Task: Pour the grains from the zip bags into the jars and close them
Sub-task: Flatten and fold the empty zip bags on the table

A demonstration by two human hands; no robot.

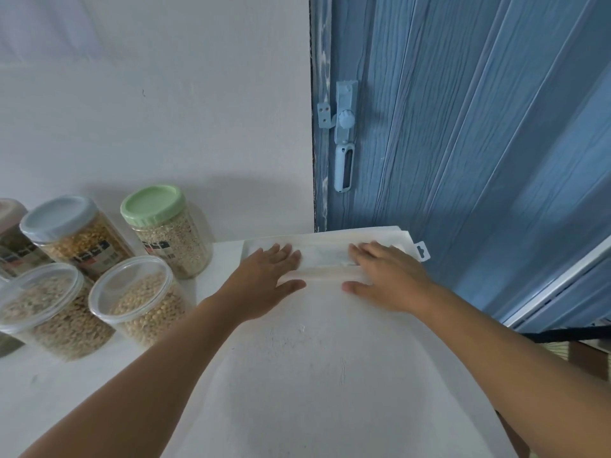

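Observation:
A flat, empty clear zip bag (325, 259) lies on a stack of similar bags at the far right of the white table (297, 375). My left hand (267, 276) and my right hand (386, 276) press flat on it with straight fingers, one at each end of the zip strip. To the left stand several grain jars: a green-lidded jar (165, 229), a blue-lidded jar (72, 233), and two lidless jars (142, 299) (49, 309) holding pale grains.
A blue door (463, 143) with a latch and handle (344, 137) stands right behind the bag stack. A white wall backs the jars. Another jar (10, 233) is cut off at the left edge.

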